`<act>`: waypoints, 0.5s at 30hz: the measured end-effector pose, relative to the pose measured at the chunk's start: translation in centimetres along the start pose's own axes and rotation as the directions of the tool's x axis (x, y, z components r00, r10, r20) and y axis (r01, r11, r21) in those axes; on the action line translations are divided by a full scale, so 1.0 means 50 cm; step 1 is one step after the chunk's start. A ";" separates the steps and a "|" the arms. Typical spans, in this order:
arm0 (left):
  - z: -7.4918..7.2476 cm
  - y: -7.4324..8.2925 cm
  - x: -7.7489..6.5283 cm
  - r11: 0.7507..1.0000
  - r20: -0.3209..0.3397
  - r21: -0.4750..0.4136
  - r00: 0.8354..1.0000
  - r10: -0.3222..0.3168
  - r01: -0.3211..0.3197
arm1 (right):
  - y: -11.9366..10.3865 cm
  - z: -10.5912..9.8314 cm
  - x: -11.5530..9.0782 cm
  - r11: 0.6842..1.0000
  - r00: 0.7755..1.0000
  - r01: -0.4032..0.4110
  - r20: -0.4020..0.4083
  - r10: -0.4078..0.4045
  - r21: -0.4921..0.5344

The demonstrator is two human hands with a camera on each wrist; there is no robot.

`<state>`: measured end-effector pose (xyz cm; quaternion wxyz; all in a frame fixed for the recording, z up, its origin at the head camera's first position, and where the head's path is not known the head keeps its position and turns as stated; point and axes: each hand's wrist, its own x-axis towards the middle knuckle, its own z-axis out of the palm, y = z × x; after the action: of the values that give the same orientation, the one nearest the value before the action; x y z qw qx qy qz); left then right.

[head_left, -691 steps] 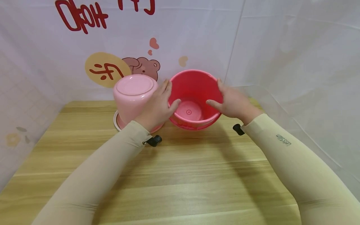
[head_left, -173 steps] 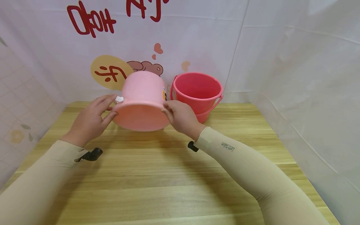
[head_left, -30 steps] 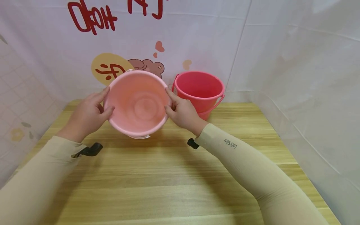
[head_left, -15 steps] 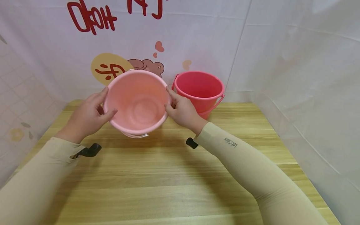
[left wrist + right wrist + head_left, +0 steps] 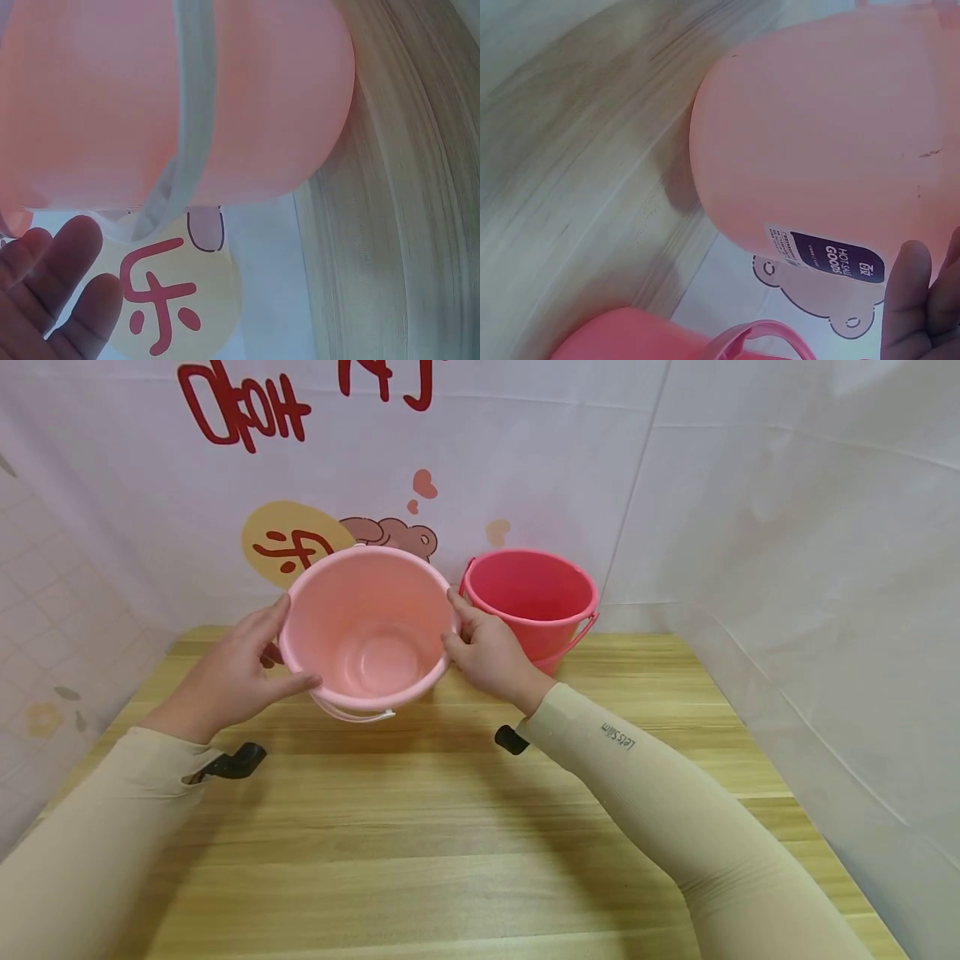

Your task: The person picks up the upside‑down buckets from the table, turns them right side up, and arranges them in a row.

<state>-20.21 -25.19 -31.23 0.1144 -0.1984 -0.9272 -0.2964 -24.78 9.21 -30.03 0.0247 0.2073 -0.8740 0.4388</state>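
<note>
A light pink bucket (image 5: 378, 635) is tilted with its mouth towards the head camera, and its inside shows nothing in it. My left hand (image 5: 232, 672) holds the rim at the left, thumb lying over the front edge. At the right side of the rim, my right hand (image 5: 491, 656) pinches it between thumb and fingers. A white bail handle (image 5: 360, 717) hangs below the front rim; the left wrist view shows this handle (image 5: 196, 97) crossing the bucket's side. In the right wrist view a dark label (image 5: 836, 255) is on the bucket's wall.
A hot pink bucket (image 5: 536, 589) stands upright at the back right, its handle lowered, close beside my right hand. The wooden table (image 5: 420, 827) ends at a white printed cloth (image 5: 525, 460) behind, with more sheeting at both sides.
The light pink bucket, mouth down several seconds ago, has turned mouth up and tilted further upright within the last second. Earlier still, both hands held the hot pink bucket.
</note>
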 end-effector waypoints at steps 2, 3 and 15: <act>0.000 0.000 0.000 1.000 0.005 -0.010 1.000 0.006 -0.006 | -0.001 0.000 0.000 1.000 1.000 -0.006 0.004 0.006 -0.007; 0.000 0.001 0.000 1.000 0.009 -0.013 1.000 0.005 -0.005 | -0.002 -0.001 0.000 1.000 1.000 -0.009 0.005 0.009 -0.020; -0.003 0.000 0.004 0.997 0.049 -0.048 0.997 -0.065 0.067 | -0.002 0.003 -0.008 0.993 0.989 0.056 0.143 -0.041 -0.102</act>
<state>-20.35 -25.21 -31.05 0.0774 -0.1776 -0.9280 -0.3183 -24.35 9.18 -30.16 -0.0152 0.2573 -0.8903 0.3755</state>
